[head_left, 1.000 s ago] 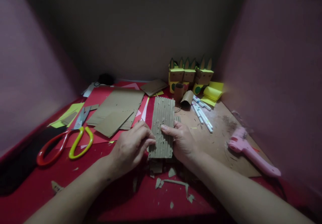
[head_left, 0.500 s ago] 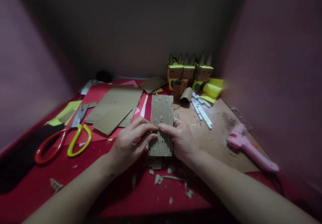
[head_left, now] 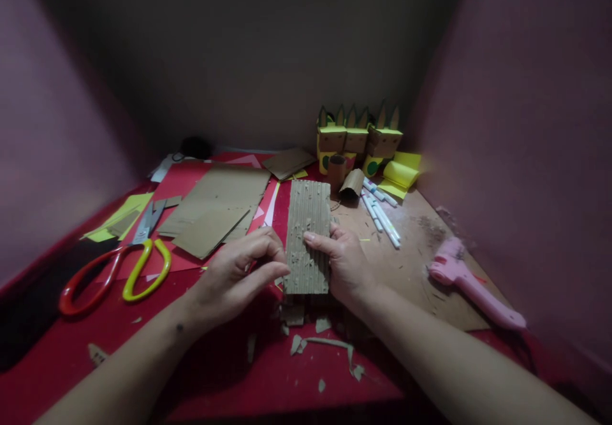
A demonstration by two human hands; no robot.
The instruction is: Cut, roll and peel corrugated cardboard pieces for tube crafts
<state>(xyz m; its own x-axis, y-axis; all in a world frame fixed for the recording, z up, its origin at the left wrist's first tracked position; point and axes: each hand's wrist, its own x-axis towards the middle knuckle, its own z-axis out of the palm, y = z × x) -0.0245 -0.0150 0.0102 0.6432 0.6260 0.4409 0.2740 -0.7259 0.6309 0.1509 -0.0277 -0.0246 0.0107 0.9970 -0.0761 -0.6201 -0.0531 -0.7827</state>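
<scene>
A rectangular piece of corrugated cardboard (head_left: 306, 202) is held upright in front of me, its bare ridges facing me and dotted with torn paper bits. My right hand (head_left: 351, 262) grips its right edge, thumb on the ridged face and fingers behind. At the left edge is my left hand (head_left: 243, 269), its fingers curled and its thumb close to the cardboard; whatever lies between those fingertips is hidden. Torn paper scraps (head_left: 299, 343) are scattered on the red table (head_left: 215, 374) below.
Large scissors (head_left: 136, 253) lie open at left beside cardboard sheets (head_left: 220, 195) and red paper (head_left: 179, 180). Cardboard figures (head_left: 356, 138), tubes (head_left: 352, 186), yellow paper (head_left: 401, 173) and markers (head_left: 385, 215) are behind. A pink glue gun (head_left: 471, 281) lies right on a brown board (head_left: 406, 285).
My left hand has drawn back from the cardboard's ridged face to its left edge, fingers curling more. My right hand keeps its grip. The view has shifted slightly.
</scene>
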